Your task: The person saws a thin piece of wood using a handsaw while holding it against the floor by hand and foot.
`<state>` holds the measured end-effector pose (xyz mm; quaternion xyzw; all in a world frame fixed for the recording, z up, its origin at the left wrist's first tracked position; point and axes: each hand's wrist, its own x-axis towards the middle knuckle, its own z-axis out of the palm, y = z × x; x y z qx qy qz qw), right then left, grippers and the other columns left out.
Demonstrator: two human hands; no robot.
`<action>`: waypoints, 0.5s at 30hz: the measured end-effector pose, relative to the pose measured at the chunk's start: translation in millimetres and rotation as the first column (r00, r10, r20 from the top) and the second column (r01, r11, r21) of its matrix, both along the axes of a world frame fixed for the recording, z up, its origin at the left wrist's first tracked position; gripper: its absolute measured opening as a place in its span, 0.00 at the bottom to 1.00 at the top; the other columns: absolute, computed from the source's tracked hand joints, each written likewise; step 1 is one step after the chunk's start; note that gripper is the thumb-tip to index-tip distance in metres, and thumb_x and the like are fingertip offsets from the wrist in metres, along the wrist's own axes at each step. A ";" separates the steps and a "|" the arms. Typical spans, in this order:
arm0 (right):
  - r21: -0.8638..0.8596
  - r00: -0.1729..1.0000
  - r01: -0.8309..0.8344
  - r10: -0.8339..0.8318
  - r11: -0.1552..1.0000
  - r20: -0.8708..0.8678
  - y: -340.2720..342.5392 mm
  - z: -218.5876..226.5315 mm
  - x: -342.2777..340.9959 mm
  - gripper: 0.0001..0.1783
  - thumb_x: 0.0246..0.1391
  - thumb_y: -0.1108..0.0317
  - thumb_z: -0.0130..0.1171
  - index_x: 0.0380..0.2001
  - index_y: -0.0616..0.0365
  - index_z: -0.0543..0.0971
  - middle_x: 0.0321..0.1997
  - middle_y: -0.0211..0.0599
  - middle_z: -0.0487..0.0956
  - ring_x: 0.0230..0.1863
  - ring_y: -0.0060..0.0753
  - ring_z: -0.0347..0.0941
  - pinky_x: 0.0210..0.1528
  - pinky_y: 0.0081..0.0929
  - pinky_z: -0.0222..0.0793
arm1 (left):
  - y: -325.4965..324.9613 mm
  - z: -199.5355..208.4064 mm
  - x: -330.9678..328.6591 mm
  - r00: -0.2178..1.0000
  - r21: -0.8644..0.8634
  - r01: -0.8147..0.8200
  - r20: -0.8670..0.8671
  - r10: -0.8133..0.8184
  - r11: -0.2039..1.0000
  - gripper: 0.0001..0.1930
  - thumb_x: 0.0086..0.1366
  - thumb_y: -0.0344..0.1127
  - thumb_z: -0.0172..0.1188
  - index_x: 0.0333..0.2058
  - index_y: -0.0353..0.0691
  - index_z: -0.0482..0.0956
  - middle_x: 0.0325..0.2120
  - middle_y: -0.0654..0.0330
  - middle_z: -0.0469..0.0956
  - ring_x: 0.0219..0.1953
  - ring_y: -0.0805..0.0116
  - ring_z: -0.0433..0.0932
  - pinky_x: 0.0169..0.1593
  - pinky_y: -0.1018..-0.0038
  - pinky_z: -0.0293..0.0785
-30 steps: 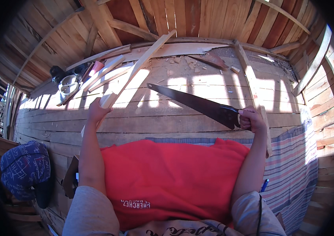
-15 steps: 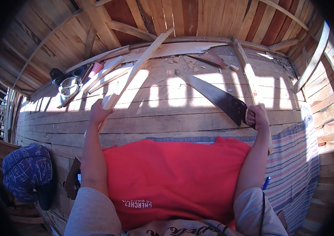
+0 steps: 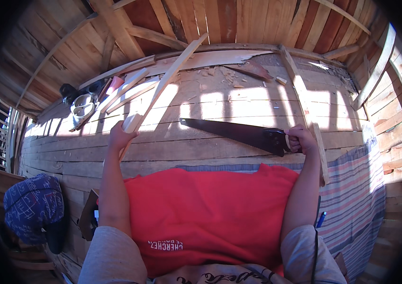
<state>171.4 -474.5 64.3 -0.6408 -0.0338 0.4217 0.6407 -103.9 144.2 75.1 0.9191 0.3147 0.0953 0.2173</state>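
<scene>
My right hand (image 3: 299, 138) grips the handle of a hand saw (image 3: 239, 134), whose dark blade points left, roughly level above the plank floor (image 3: 172, 151). My left hand (image 3: 121, 137) holds the near end of a long pale wooden batten (image 3: 167, 83) that slants up and away to the right toward the wall. A red cloth (image 3: 201, 213) lies over my lap between both forearms.
Loose planks (image 3: 130, 85) and wood chips (image 3: 239, 78) lie along the far wall. A white round object (image 3: 83, 105) sits among dark things at far left. A long batten (image 3: 302, 102) runs down the right. A striped cloth (image 3: 357, 189) covers the floor right; a blue patterned cap (image 3: 32, 206) is at left.
The saw blade has swung from pointing up-left, steeper half a second ago, back down to nearly level pointing left. My left hand stays on the batten end.
</scene>
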 end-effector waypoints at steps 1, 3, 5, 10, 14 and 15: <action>-0.002 0.999 0.050 -0.050 0.999 0.015 -7.0 -1.6 3.3 0.29 0.62 0.61 0.65 0.14 0.43 0.57 0.12 0.16 0.53 0.11 0.14 0.44 0.14 0.21 0.38 | -0.6 0.2 0.3 1.000 -0.011 -0.004 0.000 0.004 1.000 0.38 0.42 0.47 0.83 0.50 0.31 0.80 0.40 0.46 0.85 0.43 0.55 0.85 0.49 0.62 0.80; 0.019 0.978 0.201 -0.201 0.979 0.051 -22.5 -2.8 3.7 0.29 0.61 0.61 0.65 0.14 0.43 0.58 0.13 0.16 0.54 0.11 0.13 0.44 0.14 0.21 0.38 | -1.6 0.1 0.0 1.000 -0.033 -0.015 -0.001 0.015 0.999 0.38 0.42 0.47 0.83 0.50 0.31 0.80 0.41 0.46 0.85 0.43 0.55 0.85 0.49 0.62 0.80; 0.059 0.954 0.290 -0.293 0.955 0.065 -27.3 -6.4 4.8 0.29 0.61 0.61 0.65 0.14 0.43 0.58 0.13 0.15 0.54 0.11 0.13 0.45 0.13 0.20 0.38 | -1.2 0.7 0.8 1.000 -0.041 -0.024 -0.015 0.024 0.999 0.38 0.42 0.47 0.83 0.50 0.31 0.80 0.41 0.46 0.85 0.43 0.55 0.85 0.49 0.62 0.80; 0.196 0.961 0.259 -0.272 0.946 0.044 -17.5 -1.5 3.9 0.29 0.63 0.62 0.63 0.14 0.43 0.57 0.13 0.17 0.51 0.11 0.14 0.44 0.13 0.20 0.38 | -3.6 1.2 1.4 1.000 -0.041 -0.015 -0.012 0.014 0.999 0.39 0.42 0.47 0.83 0.50 0.31 0.80 0.41 0.46 0.85 0.42 0.55 0.85 0.49 0.62 0.80; 0.190 1.000 0.026 -0.024 0.982 -0.012 5.7 3.6 0.1 0.28 0.64 0.63 0.63 0.14 0.44 0.58 0.13 0.16 0.52 0.11 0.13 0.44 0.14 0.20 0.38 | -4.3 3.2 1.6 1.000 -0.052 -0.008 -0.017 0.008 0.999 0.39 0.42 0.47 0.83 0.51 0.31 0.80 0.41 0.46 0.84 0.43 0.55 0.85 0.49 0.62 0.80; 0.152 1.000 -0.021 0.023 0.988 -0.015 15.2 5.7 -3.2 0.28 0.63 0.63 0.64 0.15 0.44 0.59 0.13 0.16 0.53 0.12 0.13 0.45 0.14 0.20 0.38 | -5.7 3.6 2.1 1.000 -0.049 -0.004 -0.015 0.003 0.999 0.39 0.42 0.47 0.83 0.51 0.31 0.80 0.41 0.46 0.84 0.43 0.54 0.85 0.49 0.62 0.80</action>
